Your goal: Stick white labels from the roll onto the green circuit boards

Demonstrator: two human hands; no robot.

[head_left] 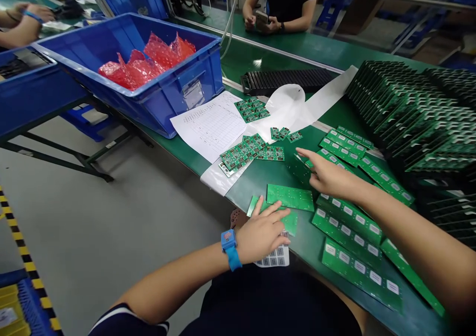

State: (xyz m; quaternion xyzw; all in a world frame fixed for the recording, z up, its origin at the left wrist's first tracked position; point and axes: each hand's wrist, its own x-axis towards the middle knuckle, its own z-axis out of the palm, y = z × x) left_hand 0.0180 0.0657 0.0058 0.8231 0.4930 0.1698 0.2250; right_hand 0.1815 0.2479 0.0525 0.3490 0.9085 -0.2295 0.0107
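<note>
My left hand (262, 234), with a blue strap at its wrist, lies with fingers spread over a plain green circuit board (290, 223). A sheet of printed labels (277, 259) sticks out from under its palm at the table edge. Another bare green board (290, 197) lies just beyond the fingertips. Farther right, my right hand (330, 174) pinches a circuit board (303, 162) between thumb and index finger; that board is tilted, dark and partly blurred. Boards with white labels (362, 271) lie in overlapping rows beneath and beside my right forearm.
Tall stacks of boards (405, 112) stand at right. Small component boards (241, 152) lie beside a printed paper sheet (210, 127). A blue bin (148, 95) holds red bubble wrap (148, 60). A black ribbed tray (286, 80) lies farther back. Across the table, a person (284, 8) holds a phone.
</note>
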